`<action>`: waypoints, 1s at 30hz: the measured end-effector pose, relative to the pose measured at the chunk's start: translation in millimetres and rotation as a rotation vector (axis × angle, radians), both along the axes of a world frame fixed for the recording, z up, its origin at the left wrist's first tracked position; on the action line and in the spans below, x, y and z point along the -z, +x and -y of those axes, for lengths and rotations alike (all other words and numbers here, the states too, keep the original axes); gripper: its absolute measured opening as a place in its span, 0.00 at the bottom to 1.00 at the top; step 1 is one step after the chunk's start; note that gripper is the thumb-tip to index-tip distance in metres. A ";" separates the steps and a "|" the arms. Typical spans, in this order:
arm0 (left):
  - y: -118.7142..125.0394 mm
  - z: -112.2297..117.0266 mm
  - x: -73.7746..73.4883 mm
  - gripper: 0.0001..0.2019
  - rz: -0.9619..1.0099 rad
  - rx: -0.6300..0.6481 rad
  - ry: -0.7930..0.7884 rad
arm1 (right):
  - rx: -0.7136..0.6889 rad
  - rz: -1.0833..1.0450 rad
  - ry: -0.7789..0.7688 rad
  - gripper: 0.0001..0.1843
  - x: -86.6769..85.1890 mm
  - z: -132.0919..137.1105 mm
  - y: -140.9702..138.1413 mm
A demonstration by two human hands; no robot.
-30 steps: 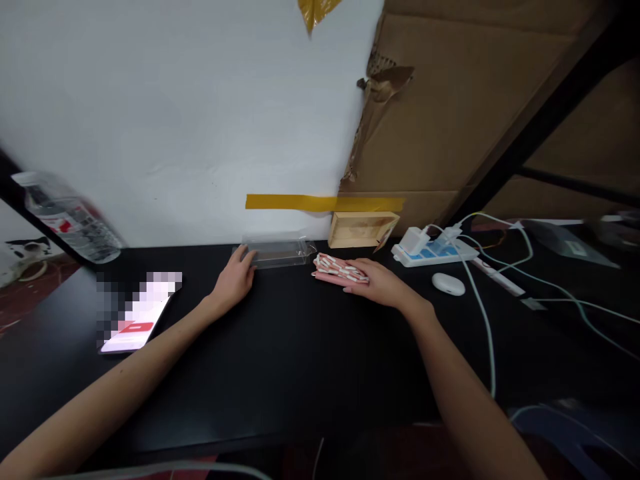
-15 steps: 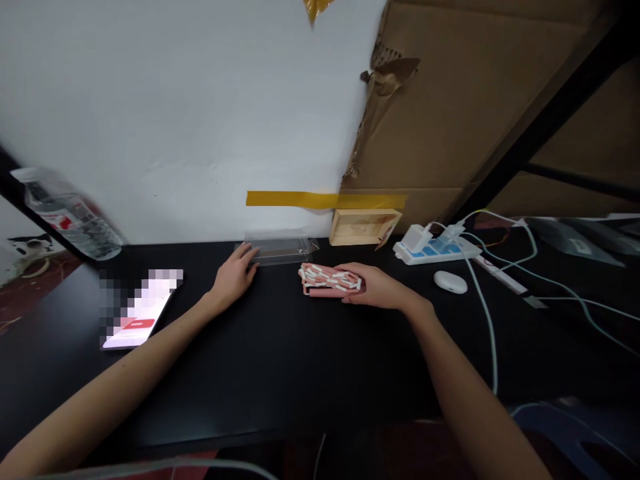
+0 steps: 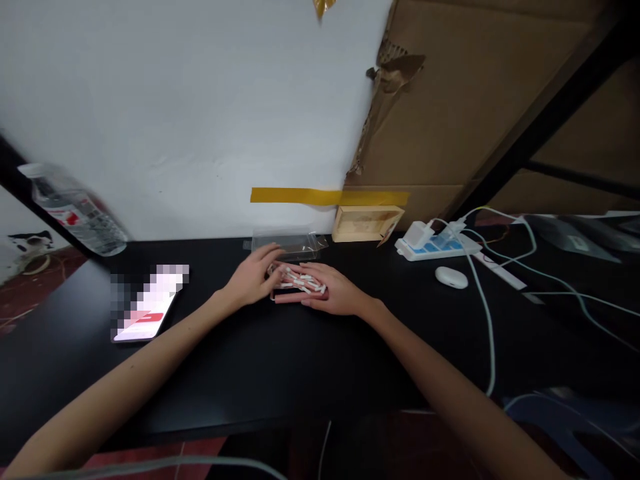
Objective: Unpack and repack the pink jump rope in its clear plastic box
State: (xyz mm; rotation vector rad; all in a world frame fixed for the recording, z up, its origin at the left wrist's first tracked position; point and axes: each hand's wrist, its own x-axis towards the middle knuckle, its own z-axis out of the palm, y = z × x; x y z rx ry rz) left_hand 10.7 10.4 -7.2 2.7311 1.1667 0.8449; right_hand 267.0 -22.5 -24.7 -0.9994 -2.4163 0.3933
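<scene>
A pink tray with several small white pieces on it (image 3: 299, 285) lies on the black table (image 3: 300, 360), just in front of a clear plastic box (image 3: 290, 244) at the wall. My right hand (image 3: 334, 292) grips the tray's right end, fingers wrapped over its top. My left hand (image 3: 253, 279) meets the tray's left end, fingers curled against it.
A lit phone (image 3: 149, 308) lies at the left, with a water bottle (image 3: 75, 211) behind it. To the right are a small wooden box (image 3: 366, 223), a power strip (image 3: 437, 245) with white cables, and a white mouse (image 3: 451, 277). Cardboard leans on the wall behind.
My right hand has slid the pink tray leftward from near the wooden box to in front of the clear box. My left hand left the clear box and came onto the tray.
</scene>
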 end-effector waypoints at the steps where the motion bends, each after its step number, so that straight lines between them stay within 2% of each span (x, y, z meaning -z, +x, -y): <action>1: 3.7 5.2 -0.7 0.26 -0.069 0.085 -0.019 | -0.033 -0.012 -0.003 0.41 -0.8 -2.8 -2.4; 2: 7.0 9.5 -0.2 0.31 -0.135 0.128 -0.033 | -0.060 -0.023 -0.005 0.40 -1.3 -5.5 -5.1; 5: 12.8 16.0 5.7 0.44 -0.271 0.111 -0.034 | -0.060 -0.075 -0.004 0.36 1.0 -10.9 -13.4; 7: 13.5 16.3 9.4 0.46 -0.309 0.086 -0.026 | -0.015 -0.114 0.010 0.34 5.0 -11.4 -16.7; 13: 13.5 15.0 12.3 0.37 -0.384 0.056 0.035 | 0.046 -0.125 0.051 0.31 11.6 -6.5 -12.1; 17: 12.9 13.0 16.6 0.36 -0.393 0.059 0.057 | 0.062 -0.159 0.035 0.30 10.2 -7.2 -8.1; 21: 12.9 8.9 19.0 0.36 -0.357 0.043 0.039 | 0.054 -0.280 0.009 0.29 8.2 -7.8 -6.5; 25: 19.5 7.2 11.4 0.37 -0.262 -0.024 -0.051 | 0.051 -0.392 -0.095 0.27 9.0 -6.4 -8.4; 30: 26.4 8.1 0.6 0.24 -0.250 -0.041 -0.107 | 0.073 -0.486 -0.113 0.25 9.1 -7.7 -13.0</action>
